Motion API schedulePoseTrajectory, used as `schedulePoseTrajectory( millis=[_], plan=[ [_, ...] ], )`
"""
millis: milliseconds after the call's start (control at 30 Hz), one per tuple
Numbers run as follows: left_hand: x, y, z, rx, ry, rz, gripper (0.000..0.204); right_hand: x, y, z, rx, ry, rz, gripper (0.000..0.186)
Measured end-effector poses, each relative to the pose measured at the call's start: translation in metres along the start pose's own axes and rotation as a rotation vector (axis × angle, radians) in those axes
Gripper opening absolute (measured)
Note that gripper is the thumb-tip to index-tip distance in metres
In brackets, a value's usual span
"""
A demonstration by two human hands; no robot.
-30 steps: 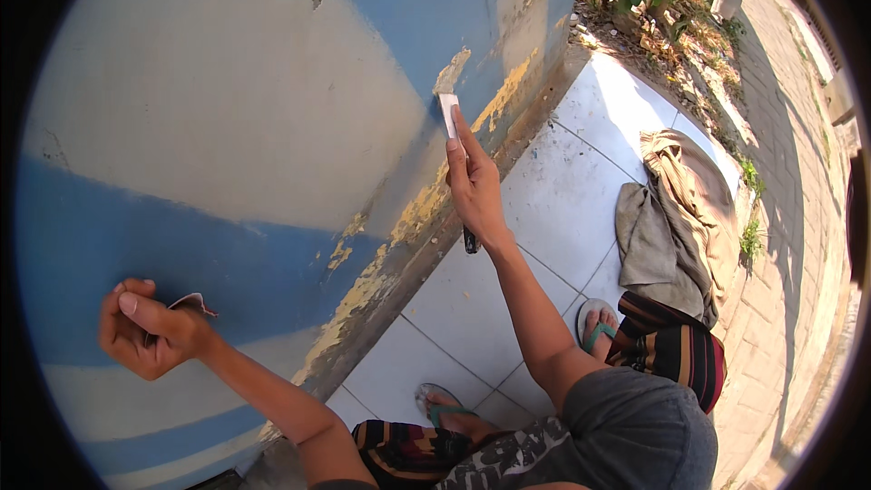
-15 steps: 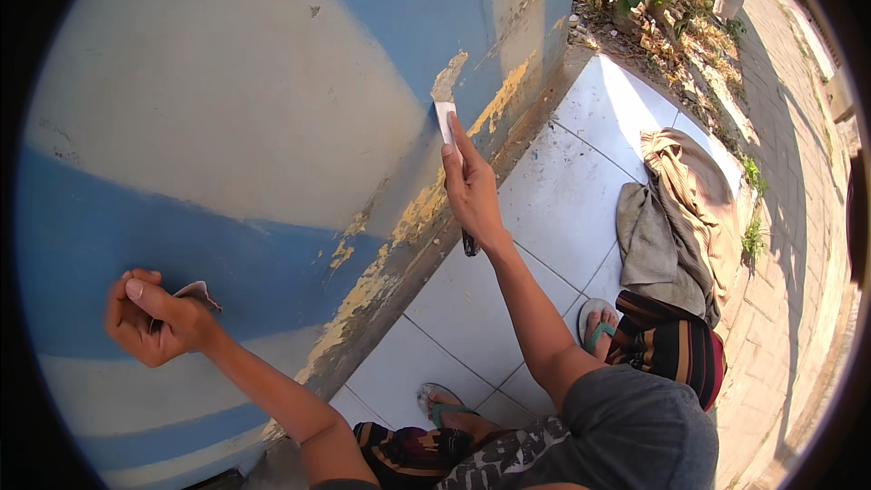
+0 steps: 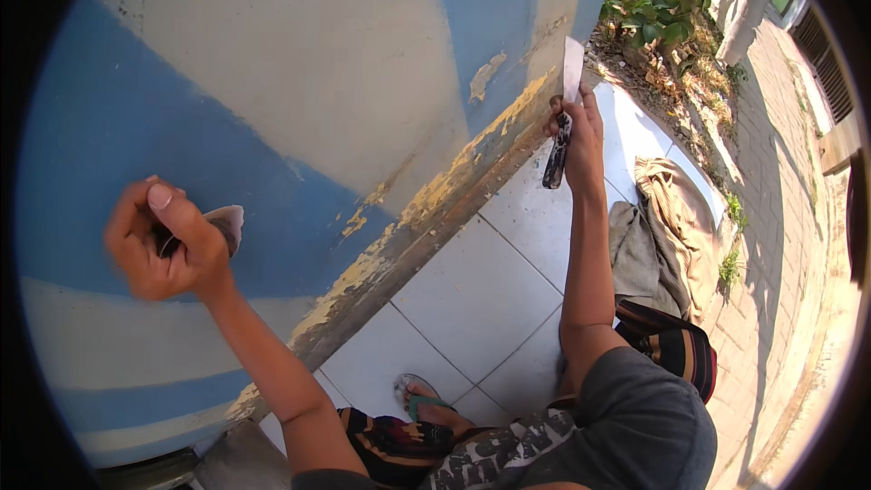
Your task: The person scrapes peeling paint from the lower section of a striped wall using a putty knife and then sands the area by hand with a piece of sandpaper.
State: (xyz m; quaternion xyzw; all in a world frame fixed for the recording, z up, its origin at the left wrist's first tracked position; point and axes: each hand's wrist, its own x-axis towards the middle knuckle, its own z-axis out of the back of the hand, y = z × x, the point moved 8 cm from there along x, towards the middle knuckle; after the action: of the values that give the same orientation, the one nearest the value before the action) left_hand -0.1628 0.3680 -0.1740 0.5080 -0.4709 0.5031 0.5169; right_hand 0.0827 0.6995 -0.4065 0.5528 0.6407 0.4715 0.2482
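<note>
My right hand [image 3: 583, 138] grips a knife [image 3: 572, 68] with a pale flat blade and a dark, paint-spotted handle. Its blade points up, in front of the wall's far lower edge, and I cannot tell whether it touches the wall. At the left, my left hand [image 3: 168, 240] is closed around a curled sheet of sandpaper [image 3: 234, 222], dark on one face and pale along its torn edge. Behind both hands stands a wall [image 3: 299, 63] painted in blue and greyish white. Paint has flaked off in a yellowish patch [image 3: 487, 78] and in a long strip [image 3: 435, 195] along its base.
White floor tiles [image 3: 476, 290] meet the wall's base. Beige and grey cloths [image 3: 676, 227] lie on the right. A sandalled foot [image 3: 422, 392] is below me. Leafy plants [image 3: 667, 14] grow in a soil bed beyond, beside a paved path [image 3: 771, 154].
My right hand has drawn the knife off the flaked patch and moved right and up, turning its blade upward. My left hand has risen, still holding the sandpaper. The view has shifted too.
</note>
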Motion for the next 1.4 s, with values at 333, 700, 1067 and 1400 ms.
schedulePoseTrajectory(
  millis=[333,700,1067,1400],
  plan=[
    [0.006,-0.006,-0.009,-0.132,-0.013,0.12,0.01,0.066,0.174,-0.091,-0.556,0.37,0.214,0.065],
    [-0.003,-0.013,-0.015,-0.386,0.004,0.09,0.016,-0.097,-0.07,0.11,-0.374,-0.083,-0.883,0.03],
    [-0.044,-0.104,-0.1,-0.185,0.906,0.065,0.013,-0.173,-0.203,0.028,0.118,-0.056,-0.872,0.05],
    [-0.138,-0.159,-0.047,0.077,1.767,0.486,0.018,-0.148,-0.213,-0.043,0.226,-0.074,-0.683,0.053]
  ],
)
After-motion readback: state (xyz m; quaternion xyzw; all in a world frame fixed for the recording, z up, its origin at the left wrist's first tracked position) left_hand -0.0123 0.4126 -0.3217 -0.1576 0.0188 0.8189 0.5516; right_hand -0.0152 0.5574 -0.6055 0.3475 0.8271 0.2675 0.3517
